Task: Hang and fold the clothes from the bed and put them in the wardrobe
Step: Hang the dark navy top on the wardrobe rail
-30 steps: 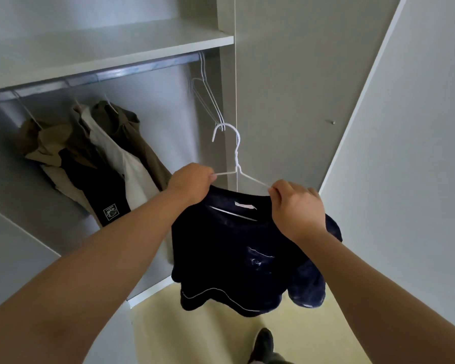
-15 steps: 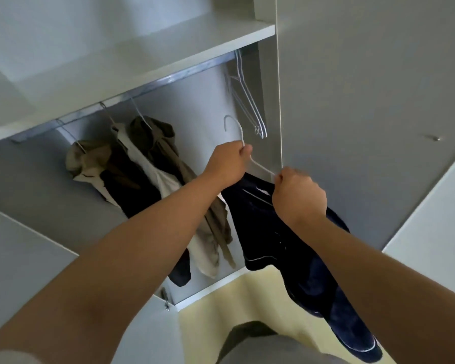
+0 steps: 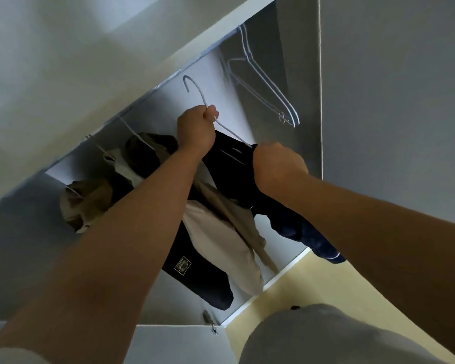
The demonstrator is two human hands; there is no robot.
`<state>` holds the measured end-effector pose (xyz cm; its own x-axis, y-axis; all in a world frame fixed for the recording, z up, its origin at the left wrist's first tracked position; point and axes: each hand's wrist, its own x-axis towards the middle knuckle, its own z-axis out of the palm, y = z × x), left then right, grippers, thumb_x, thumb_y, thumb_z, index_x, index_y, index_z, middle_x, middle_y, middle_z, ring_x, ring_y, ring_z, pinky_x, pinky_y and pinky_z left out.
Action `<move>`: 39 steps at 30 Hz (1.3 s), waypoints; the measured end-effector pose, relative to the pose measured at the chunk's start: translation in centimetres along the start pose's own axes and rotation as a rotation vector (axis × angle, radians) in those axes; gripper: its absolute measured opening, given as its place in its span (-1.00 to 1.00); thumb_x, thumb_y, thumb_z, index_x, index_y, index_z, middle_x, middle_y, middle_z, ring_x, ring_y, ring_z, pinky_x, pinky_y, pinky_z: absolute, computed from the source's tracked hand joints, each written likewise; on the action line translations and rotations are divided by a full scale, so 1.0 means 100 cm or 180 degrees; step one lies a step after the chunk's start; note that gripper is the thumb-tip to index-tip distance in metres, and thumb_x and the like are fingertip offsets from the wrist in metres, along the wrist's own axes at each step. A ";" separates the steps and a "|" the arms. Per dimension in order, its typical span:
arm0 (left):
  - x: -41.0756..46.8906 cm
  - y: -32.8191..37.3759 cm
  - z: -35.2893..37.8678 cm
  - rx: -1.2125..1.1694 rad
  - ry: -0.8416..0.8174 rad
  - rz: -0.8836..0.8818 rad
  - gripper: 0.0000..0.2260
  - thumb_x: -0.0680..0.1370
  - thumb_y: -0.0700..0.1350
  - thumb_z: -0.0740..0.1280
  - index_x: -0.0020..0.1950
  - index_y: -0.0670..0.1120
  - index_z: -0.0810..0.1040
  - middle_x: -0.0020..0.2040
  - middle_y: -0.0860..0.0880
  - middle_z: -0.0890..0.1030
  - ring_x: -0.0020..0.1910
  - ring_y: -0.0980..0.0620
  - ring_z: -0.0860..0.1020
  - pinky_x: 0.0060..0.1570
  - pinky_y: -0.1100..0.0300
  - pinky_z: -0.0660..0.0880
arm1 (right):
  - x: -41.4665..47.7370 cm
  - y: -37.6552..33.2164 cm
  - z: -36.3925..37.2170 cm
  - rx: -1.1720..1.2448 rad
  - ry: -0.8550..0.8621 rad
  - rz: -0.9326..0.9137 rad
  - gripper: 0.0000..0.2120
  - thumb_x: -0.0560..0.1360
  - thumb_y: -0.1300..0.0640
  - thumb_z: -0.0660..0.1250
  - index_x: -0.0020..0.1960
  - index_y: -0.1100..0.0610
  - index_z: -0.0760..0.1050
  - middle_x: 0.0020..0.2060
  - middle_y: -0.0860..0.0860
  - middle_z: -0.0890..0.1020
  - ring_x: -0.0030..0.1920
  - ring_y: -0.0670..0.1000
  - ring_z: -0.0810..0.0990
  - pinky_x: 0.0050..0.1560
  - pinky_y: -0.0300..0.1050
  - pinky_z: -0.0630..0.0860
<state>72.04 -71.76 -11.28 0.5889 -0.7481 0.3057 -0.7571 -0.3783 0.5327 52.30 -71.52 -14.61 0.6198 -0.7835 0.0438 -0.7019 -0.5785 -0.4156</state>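
Note:
A dark navy garment [image 3: 231,166] hangs on a white wire hanger [image 3: 195,88], raised inside the open wardrobe. My left hand [image 3: 195,130] grips the hanger at the base of its hook. My right hand [image 3: 279,166] grips the hanger's right shoulder together with the navy cloth. The hook's tip points up toward the metal rail [image 3: 168,80] under the shelf and stays just below it. The garment's lower part [image 3: 315,240] trails down past my right forearm.
Several brown, cream and black garments [image 3: 216,232] hang on the rail to the left. Empty white wire hangers [image 3: 263,82] hang at the rail's right end by the wardrobe's side panel [image 3: 378,101]. The shelf [image 3: 90,61] lies above. Below is yellow floor [image 3: 286,290].
Both hands have lifted the hanger and navy garment higher and deeper into the wardrobe, toward the rail. The view has tilted upward and closer.

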 end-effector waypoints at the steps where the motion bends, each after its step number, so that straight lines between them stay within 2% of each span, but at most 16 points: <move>1: 0.011 -0.007 -0.004 0.0017 0.0101 0.0042 -0.65 0.69 -0.09 0.16 -0.03 -0.17 0.71 0.05 -0.08 0.72 0.08 -0.03 0.63 0.12 0.28 0.42 | 0.009 -0.010 0.001 -0.0064 0.0052 0.0004 -0.77 0.47 0.34 0.22 -0.29 0.10 0.30 -0.33 0.03 0.41 -0.41 0.05 0.41 -0.46 -0.16 0.20; 3: 0.031 -0.023 -0.014 0.0027 0.0339 0.0080 -0.65 0.68 -0.11 0.14 -0.07 -0.17 0.70 0.04 -0.07 0.73 0.06 -0.02 0.64 0.05 0.30 0.40 | 0.026 -0.027 0.002 -0.0146 0.0170 -0.0063 -0.71 0.44 0.36 0.21 -0.33 0.07 0.23 -0.38 0.02 0.35 -0.46 0.04 0.31 -0.48 -0.17 0.18; 7: 0.058 -0.055 -0.029 0.0118 0.0723 0.0025 -0.62 0.71 -0.08 0.12 -0.03 -0.16 0.70 0.05 -0.05 0.72 0.07 -0.02 0.62 0.02 0.30 0.35 | 0.055 -0.057 0.011 -0.0128 0.0108 -0.0322 -0.71 0.40 0.37 0.20 -0.33 0.06 0.19 -0.37 0.03 0.36 -0.45 0.05 0.33 -0.47 -0.18 0.17; 12: 0.075 -0.092 -0.037 0.0146 0.0702 -0.0344 -0.61 0.70 -0.07 0.11 0.01 -0.18 0.70 0.07 -0.10 0.71 0.09 -0.09 0.62 0.10 0.21 0.42 | 0.078 -0.082 0.034 -0.0098 -0.0258 -0.0525 -0.70 0.42 0.35 0.19 -0.31 0.05 0.15 -0.31 0.04 0.39 -0.40 0.05 0.39 -0.45 -0.16 0.24; 17: 0.073 -0.110 -0.037 0.0116 0.0758 -0.0204 -0.61 0.71 -0.06 0.11 0.04 -0.20 0.69 0.06 -0.11 0.71 0.07 -0.07 0.63 0.06 0.21 0.44 | 0.083 -0.091 0.054 -0.0171 -0.0289 -0.0557 -0.73 0.43 0.38 0.17 -0.30 0.08 0.20 -0.31 0.04 0.41 -0.40 0.04 0.41 -0.48 -0.16 0.23; 21: 0.063 -0.121 -0.032 0.0130 0.0938 -0.0207 -0.62 0.71 -0.05 0.11 0.08 -0.19 0.68 0.07 -0.11 0.71 0.07 -0.06 0.63 -0.07 0.32 0.34 | 0.083 -0.088 0.067 -0.0216 -0.0287 -0.0602 -0.78 0.44 0.36 0.20 -0.27 0.10 0.27 -0.31 0.02 0.41 -0.40 0.02 0.40 -0.48 -0.16 0.19; 27: 0.062 -0.117 -0.033 0.0116 0.1085 -0.0095 -0.63 0.72 -0.07 0.10 0.07 -0.18 0.68 0.07 -0.07 0.71 0.05 -0.02 0.62 -0.08 0.38 0.31 | 0.087 -0.082 0.067 -0.0295 -0.0107 -0.0662 -0.88 0.45 0.32 0.18 -0.21 0.14 0.34 -0.35 0.02 0.39 -0.43 0.02 0.36 -0.50 -0.15 0.16; 31: 0.073 -0.113 -0.041 -0.0022 0.1212 -0.0194 -0.66 0.70 -0.13 0.13 0.00 -0.19 0.68 -0.09 0.05 0.60 -0.09 0.10 0.52 -0.20 0.66 0.21 | 0.094 -0.084 0.064 -0.0289 0.0112 -0.0788 -0.93 0.44 0.27 0.21 -0.10 0.14 0.39 -0.36 0.01 0.37 -0.44 0.01 0.33 -0.48 -0.17 0.13; 34: 0.080 -0.118 -0.042 -0.0006 0.1045 -0.0461 -0.65 0.70 -0.13 0.13 -0.01 -0.23 0.67 -0.06 -0.02 0.65 -0.02 0.00 0.59 -0.19 0.56 0.28 | 0.099 -0.093 0.065 -0.0278 0.0144 -0.0823 -0.87 0.44 0.28 0.22 -0.21 0.11 0.31 -0.36 0.00 0.37 -0.45 0.00 0.33 -0.49 -0.19 0.14; 37: 0.077 -0.126 -0.038 0.0399 0.0747 -0.0639 -0.60 0.72 -0.05 0.11 0.10 -0.24 0.67 0.08 -0.16 0.69 0.06 -0.07 0.62 0.02 0.25 0.40 | 0.102 -0.097 0.069 -0.0310 -0.0019 -0.0811 -0.76 0.42 0.32 0.21 -0.31 0.07 0.26 -0.36 0.00 0.38 -0.45 0.00 0.35 -0.50 -0.20 0.16; 39: 0.076 -0.125 -0.039 0.0654 0.0550 -0.0689 -0.62 0.72 -0.04 0.14 0.12 -0.28 0.64 0.11 -0.22 0.67 0.04 -0.09 0.60 -0.02 0.19 0.40 | 0.104 -0.095 0.070 -0.0295 -0.0137 -0.0768 -0.78 0.40 0.34 0.20 -0.32 0.08 0.28 -0.36 0.01 0.39 -0.44 0.01 0.36 -0.49 -0.20 0.17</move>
<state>87.05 -70.59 -12.58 0.7680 -0.5419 0.3414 -0.6402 -0.6331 0.4352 67.84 -72.61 -16.58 0.7862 -0.6111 0.0919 -0.5599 -0.7673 -0.3129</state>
